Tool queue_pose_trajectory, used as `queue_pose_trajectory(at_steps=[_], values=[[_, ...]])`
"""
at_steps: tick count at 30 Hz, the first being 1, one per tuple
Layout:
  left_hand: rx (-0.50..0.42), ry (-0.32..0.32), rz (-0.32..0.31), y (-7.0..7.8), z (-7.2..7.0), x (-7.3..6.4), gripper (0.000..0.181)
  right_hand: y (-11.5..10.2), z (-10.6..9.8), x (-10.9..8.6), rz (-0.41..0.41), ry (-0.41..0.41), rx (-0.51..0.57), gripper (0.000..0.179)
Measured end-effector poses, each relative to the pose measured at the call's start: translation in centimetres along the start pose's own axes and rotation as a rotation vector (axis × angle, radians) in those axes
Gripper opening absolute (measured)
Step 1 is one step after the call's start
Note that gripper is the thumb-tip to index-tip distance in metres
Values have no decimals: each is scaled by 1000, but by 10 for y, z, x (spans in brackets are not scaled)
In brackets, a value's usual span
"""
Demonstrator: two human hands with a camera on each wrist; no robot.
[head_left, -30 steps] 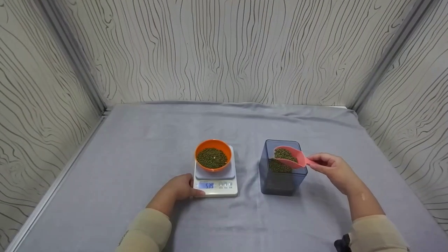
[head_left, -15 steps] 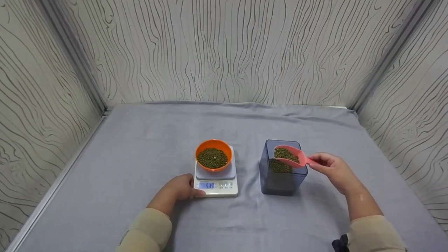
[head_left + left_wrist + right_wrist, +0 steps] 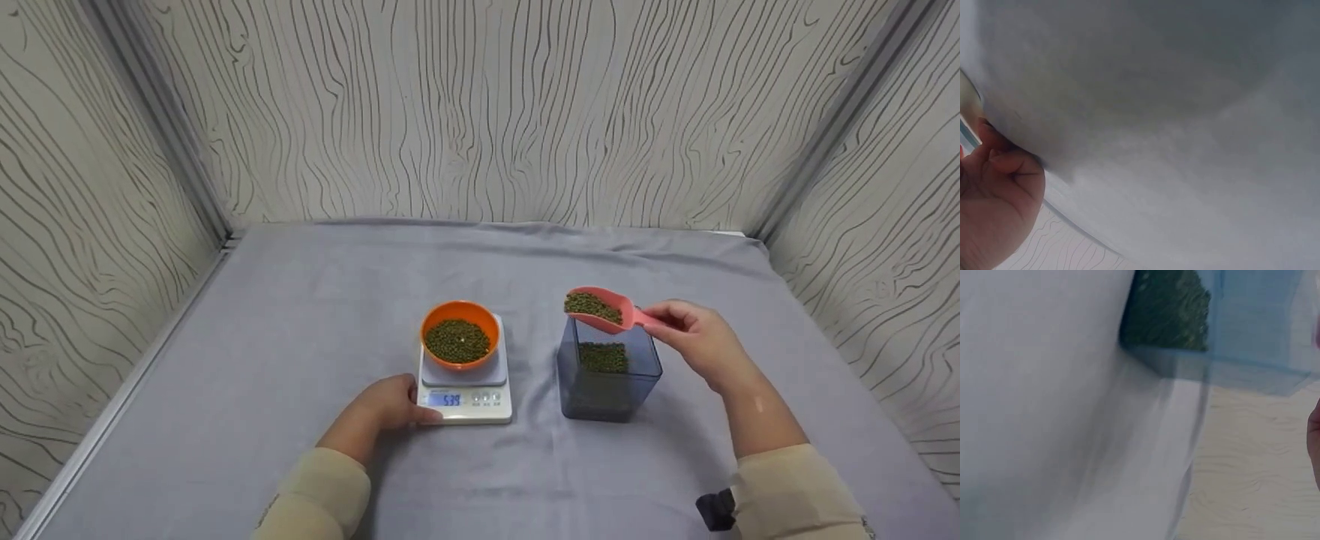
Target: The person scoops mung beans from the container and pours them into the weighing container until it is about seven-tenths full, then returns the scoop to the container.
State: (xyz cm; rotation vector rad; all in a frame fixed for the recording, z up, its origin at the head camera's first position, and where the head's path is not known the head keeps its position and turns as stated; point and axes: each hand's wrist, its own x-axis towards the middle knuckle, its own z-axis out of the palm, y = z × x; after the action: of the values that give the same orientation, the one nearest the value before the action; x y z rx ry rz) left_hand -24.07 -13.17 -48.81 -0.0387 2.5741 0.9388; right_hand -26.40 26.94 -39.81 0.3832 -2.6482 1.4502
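My right hand [image 3: 697,337] pinches the handle of a pink scoop [image 3: 626,319] heaped with small green beans [image 3: 589,305], which look like mung beans. The scoop is over the far rim of a tall, see-through blue-grey container [image 3: 611,394] with more beans inside. To the left, an orange bowl [image 3: 459,360] partly filled with the same beans sits on a white kitchen scale [image 3: 487,411] reading 539. My left hand [image 3: 394,403] holds the scale's near left corner, thumb on its front edge near the display. Only part of the right hand [image 3: 1314,439] shows in the right wrist view.
Grey cloth [image 3: 300,300] with a few wrinkles covers the table. Wood-patterned panels [image 3: 480,112] stand behind and at both sides, joined by metal posts. A gap of cloth separates the scale from the container. A black object [image 3: 716,510] is at the right sleeve.
My right hand has raised the loaded scoop from inside the container's mouth, moving it up and left to the far rim. The left hand stays on the scale, whose reading is unchanged.
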Motion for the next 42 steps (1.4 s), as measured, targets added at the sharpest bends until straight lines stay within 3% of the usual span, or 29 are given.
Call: queue_pose_trajectory(at_steps=[10, 20, 25, 37, 42], values=[[-15, -9, -13, 0, 0, 0, 46, -53, 35, 16, 66, -63, -90, 29], [-15, 5, 5, -3, 4, 3, 45, -69, 78, 26, -49, -114, -299, 10], [6, 5, 10, -3, 5, 5, 45, -76, 95, 27, -217, -75, -446, 7], [-3, -13, -11, -2, 3, 5, 46, -95, 114, 22, -770, 128, -788, 8], [-13, -12, -19, -3, 2, 5, 47, -100, 117, 20, -910, 154, -891, 18]])
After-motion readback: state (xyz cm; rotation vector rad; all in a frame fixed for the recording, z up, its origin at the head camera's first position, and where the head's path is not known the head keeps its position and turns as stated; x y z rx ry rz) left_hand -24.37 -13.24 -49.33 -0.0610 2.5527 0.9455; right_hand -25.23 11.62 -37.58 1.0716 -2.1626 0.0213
